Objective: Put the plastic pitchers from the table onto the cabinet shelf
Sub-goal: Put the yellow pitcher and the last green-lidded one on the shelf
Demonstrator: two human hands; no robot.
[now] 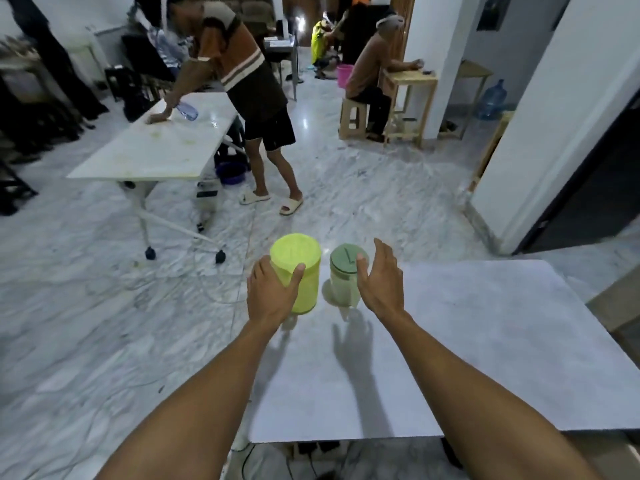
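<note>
Gripping the yellow-green pitcher with left hand, fingers and thumb wrapped round its near wall. Reaching with right hand, fingers spread apart, thumb touching the green lid of the clear pitcher. Both pitchers upright, long axes vertical, side by side at the far left corner of the bench.

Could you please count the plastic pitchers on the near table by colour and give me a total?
Yellow-green pitcher: 1, with the left hand wrapped around it.
Clear pitcher with a dark green lid: 1, with the right hand open beside it.
Total: 2, both at the far edge of the table.
</note>
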